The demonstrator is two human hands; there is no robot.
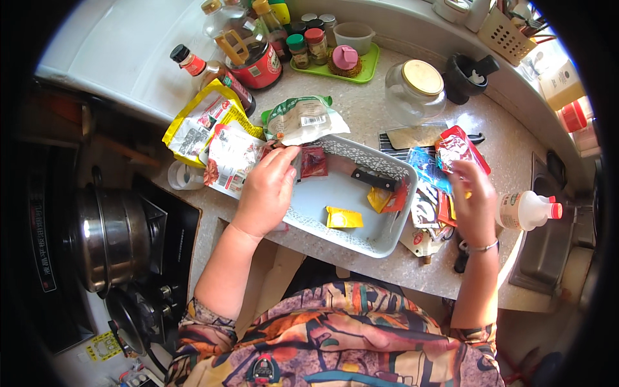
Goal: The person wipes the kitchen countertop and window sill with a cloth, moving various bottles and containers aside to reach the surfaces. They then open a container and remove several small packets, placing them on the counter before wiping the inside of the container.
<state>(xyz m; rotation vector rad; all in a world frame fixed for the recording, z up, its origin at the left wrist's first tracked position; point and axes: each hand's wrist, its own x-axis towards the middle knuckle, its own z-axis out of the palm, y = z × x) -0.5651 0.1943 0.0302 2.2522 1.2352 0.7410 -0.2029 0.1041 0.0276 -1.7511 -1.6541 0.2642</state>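
A grey-blue plastic basket (pixel 324 203) with a patterned rim lies on the counter. In it are a black-handled knife (pixel 373 179), a yellow packet (pixel 344 217), more small packets at its right end and a red packet (pixel 314 162). My left hand (pixel 271 188) is over the basket's left end, its fingertips at the lower edge of a green-and-white bag (pixel 304 121); whether it grips anything is unclear. Beside it lie a white-and-red packet (pixel 234 157) and a yellow bag (pixel 208 121). My right hand (pixel 471 203), blurred, hovers over a pile of packets, near a red packet (pixel 462 150) and a blue packet (pixel 428 168).
Sauce bottles (pixel 254 58) and a green tray (pixel 367 72) of spice jars stand at the back, with a glass jar (pixel 415 92) and a dark mortar (pixel 464 80). A steel pot (pixel 116 237) is at the left. On the right are a white bottle (pixel 524 210) and the sink (pixel 546 256).
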